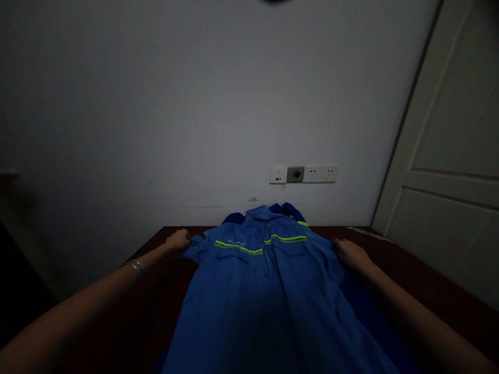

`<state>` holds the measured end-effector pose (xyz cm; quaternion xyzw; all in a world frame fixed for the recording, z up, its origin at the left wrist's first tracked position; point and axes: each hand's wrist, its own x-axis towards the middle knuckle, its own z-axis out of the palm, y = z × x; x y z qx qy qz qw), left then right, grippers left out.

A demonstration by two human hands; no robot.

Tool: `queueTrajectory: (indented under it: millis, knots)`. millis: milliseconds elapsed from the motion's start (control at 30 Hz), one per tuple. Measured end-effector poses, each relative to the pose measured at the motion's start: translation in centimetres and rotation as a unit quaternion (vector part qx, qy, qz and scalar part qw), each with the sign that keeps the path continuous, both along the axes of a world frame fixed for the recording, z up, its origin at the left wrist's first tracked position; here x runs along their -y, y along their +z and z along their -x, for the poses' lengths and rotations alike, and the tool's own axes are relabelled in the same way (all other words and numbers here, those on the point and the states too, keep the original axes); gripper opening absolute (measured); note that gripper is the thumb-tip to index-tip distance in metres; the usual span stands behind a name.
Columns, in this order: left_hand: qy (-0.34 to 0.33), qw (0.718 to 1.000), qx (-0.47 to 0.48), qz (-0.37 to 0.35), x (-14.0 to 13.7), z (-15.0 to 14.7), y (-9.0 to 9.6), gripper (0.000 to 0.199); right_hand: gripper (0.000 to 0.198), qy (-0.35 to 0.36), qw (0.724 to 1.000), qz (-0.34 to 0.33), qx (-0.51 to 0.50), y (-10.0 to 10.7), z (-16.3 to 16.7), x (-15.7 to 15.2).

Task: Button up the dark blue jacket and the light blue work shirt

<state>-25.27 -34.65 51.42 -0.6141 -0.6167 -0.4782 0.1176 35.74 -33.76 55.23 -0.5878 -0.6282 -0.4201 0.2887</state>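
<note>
Clearly in a dim place: a wide pale wall (156,104) at the far side, and a panelled door (460,135) at the right. Then a dark reddish table (159,291), with far edge close to the wall, probably to give a firm and broad support for cloth. On this table, a blue shirt (241,291), front upward, collar to the far side, lower part toward the near side and out of view; placed in this direction, probably, to have both sleeves within reach together. Behind its collar, dark blue cloth (292,212), seemingly lying under the shirt; impossible to tell whether one garment or several. Low on the wall, a row of sockets (320,174), perhaps for use from the table. Across the chest, yellow-green stripes (286,239), slightly slanted from wrinkles. At the left, the left hand (179,240), grasping the end of the left sleeve; at the right, the right hand (350,252), fingers gripping the right sleeve's edge. Held wide apart like this, likely to stretch the shoulders open. Smallest, a bracelet (136,267) on the left wrist and white letters (236,242), too unclear for sure reading.
</note>
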Motion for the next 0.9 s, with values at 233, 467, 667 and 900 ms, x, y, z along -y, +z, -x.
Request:
queueTrajectory:
  millis: [233, 467, 667, 900]
  knots:
    - [0.102, 0.995, 0.011, -0.010, 1.1, -1.1, 0.7, 0.018, 0.027, -0.038, 0.996, -0.080, -0.016, 3.7, 2.4, 1.5]
    - [-0.004, 0.996, -0.041, -0.081, -2.8, -11.9, 4.1, 0.014, 0.027, 0.200, 0.978, -0.055, -0.031, 5.7, 17.4, 0.2]
    - [-0.155, 0.981, -0.064, -0.101, -7.2, -23.2, 2.7, 0.026, 0.022, 0.295, 0.956, -0.012, -0.008, 1.5, 23.9, -5.3]
    - [-0.243, 0.954, -0.021, -0.173, -10.9, -24.1, 1.8, 0.028, 0.027, 0.383, 0.921, -0.044, -0.043, -1.0, 21.7, -8.7]
